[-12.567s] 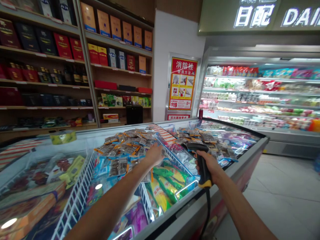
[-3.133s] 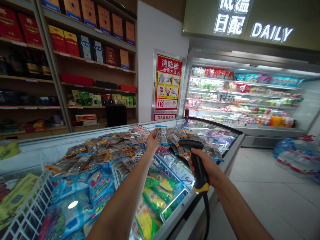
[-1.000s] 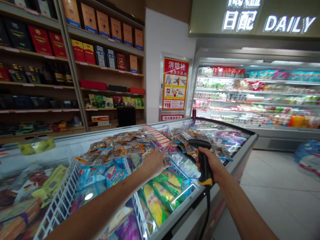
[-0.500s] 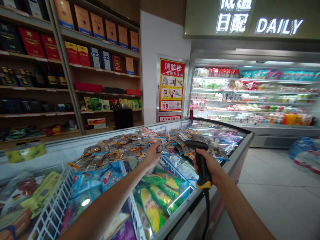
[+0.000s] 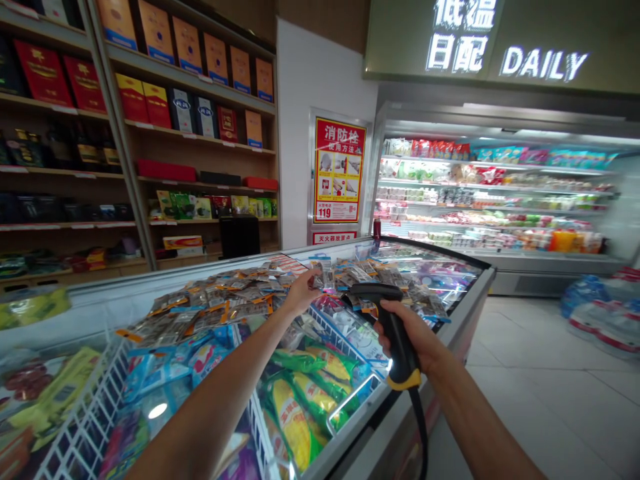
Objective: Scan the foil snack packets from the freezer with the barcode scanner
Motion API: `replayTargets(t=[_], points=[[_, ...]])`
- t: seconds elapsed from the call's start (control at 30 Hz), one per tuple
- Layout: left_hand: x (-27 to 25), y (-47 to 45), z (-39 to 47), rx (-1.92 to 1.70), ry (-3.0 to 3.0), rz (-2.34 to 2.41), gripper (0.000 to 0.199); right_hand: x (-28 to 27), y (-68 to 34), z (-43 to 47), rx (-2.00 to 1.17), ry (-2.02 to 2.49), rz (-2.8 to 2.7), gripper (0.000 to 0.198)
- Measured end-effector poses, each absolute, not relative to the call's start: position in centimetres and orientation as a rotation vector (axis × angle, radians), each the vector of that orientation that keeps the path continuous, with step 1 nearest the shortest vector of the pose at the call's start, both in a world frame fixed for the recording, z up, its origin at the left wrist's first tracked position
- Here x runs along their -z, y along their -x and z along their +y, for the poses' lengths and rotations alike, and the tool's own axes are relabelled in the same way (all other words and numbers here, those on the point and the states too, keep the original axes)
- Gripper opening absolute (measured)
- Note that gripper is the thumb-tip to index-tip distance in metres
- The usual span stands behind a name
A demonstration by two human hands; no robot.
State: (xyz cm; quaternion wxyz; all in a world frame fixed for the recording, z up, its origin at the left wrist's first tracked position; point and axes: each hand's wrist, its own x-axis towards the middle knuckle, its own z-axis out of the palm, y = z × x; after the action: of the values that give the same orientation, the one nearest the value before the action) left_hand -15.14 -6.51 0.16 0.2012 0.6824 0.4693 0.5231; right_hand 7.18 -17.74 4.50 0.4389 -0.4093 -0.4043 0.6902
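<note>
My right hand [image 5: 407,333] is closed around the grip of a black and yellow barcode scanner [image 5: 403,343], its head pointing left and its cable hanging down. Ahead of the scanner, my left hand [image 5: 303,292] pinches a small clear packet [image 5: 326,272] with a blue top edge, held upright. A pinkish light spot shows just below that packet. Many similar flat packets [image 5: 245,290] with orange or blue edges lie spread over the glass lid of the chest freezer [image 5: 363,417]. Under my left forearm are yellow and green corn packs [image 5: 295,407] in a white wire basket.
Blue bags [image 5: 170,363] fill the freezer section to the left, beside a white wire divider [image 5: 83,407]. A dark red can [image 5: 377,229] stands at the freezer's far corner. Shelves of boxes [image 5: 187,47] rise behind, and wrapped bottle packs [image 5: 607,320] sit on the floor at right.
The view has shifted slightly to the right. The packet in my left hand now stands more upright, and a pinkish light spot has appeared near it. My right hand still grips the scanner.
</note>
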Motion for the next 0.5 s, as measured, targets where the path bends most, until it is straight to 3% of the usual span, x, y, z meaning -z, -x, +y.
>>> replayTargets(t=[0.5], points=[[0.34, 14.80, -5.69, -1.427, -1.842, 1.208, 0.049, -4.48, -7.50, -16.92, -1.770, 1.013, -0.979, 0.019]])
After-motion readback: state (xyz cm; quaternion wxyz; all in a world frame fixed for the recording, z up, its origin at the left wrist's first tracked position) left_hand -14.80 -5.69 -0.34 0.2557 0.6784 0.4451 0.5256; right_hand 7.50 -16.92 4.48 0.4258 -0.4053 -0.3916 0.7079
